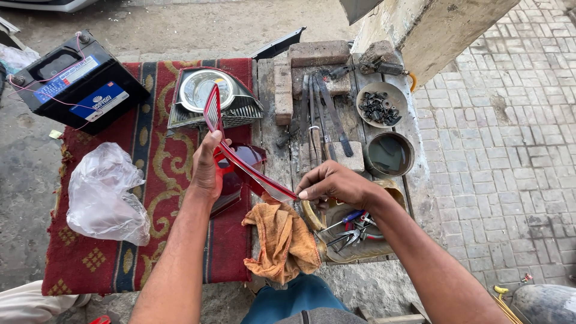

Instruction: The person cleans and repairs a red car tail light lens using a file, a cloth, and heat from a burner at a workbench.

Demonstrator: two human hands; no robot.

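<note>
Evidently, head view:
Lens: red tail-light lens (pixel 240 162), held up over the rug's (pixel 174 252) right edge; looks light, stiff, brittle.
Left hand (pixel 207 168): closed round its middle.
Right hand (pixel 336 183): pinching its lower tip.
Hold: edges, not the thin tip.

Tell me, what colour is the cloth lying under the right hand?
The cloth is orange, seen in the head view, just below the right hand.

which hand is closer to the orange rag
Right. The right hand pinches the red lens at its lower end, just above the orange rag. The left hand grips the lens farther up and to the left.
</note>
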